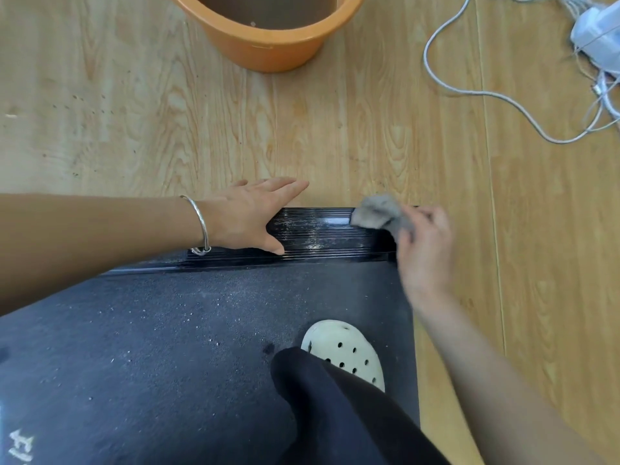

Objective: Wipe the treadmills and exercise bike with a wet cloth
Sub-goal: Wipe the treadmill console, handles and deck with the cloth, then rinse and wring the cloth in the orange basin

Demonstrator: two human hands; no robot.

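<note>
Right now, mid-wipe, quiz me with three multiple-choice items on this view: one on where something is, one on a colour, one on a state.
1. Where is the grey cloth?
A. In the bucket
B. On the far right corner of the treadmill's ribbed end cap
C. Under the shoe

2. What colour is the bucket on the floor?
A. Orange
B. Blue
C. White

3. How is the left hand?
A. Gripping the cloth
B. Curled into a fist
C. Flat, with straight fingers, resting on the end cap

Answers:
1. B, the right hand holds the cloth bunched against that corner, far from the bucket.
2. A, its rim and wall are plainly orange against the wood floor.
3. C, its palm lies on the ribbed cap with fingers stretched towards the floor, holding nothing.
</note>
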